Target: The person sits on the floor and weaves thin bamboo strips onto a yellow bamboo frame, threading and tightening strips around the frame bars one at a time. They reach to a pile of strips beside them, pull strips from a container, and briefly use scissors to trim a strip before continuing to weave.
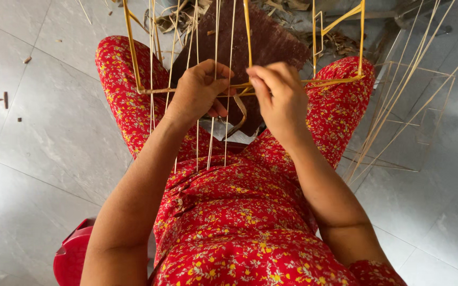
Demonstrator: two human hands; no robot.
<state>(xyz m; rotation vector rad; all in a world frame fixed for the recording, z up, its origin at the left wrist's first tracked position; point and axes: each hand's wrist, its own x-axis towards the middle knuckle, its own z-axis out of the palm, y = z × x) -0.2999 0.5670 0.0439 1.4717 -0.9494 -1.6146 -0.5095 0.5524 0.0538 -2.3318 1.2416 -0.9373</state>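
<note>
Bamboo frame (145, 90), thin pale splints; left hand (197, 91), right hand (279, 98) pinching crossbar.

Soft, even daylight fills the view, bright but not harsh. The pale grey tiled floor (38, 137) carries a mild sheen at the right, with only faint, diffuse shadows around the legs. The red floral-print cotton dress (229, 222) is vivid and sharply rendered. The thin yellow bamboo-strip frame (139, 79) stays crisp near the centre, while its strips bow and stretch toward the top edge from wide-angle distortion. The left hand (197, 90) and right hand (279, 98) show no motion blur
</note>
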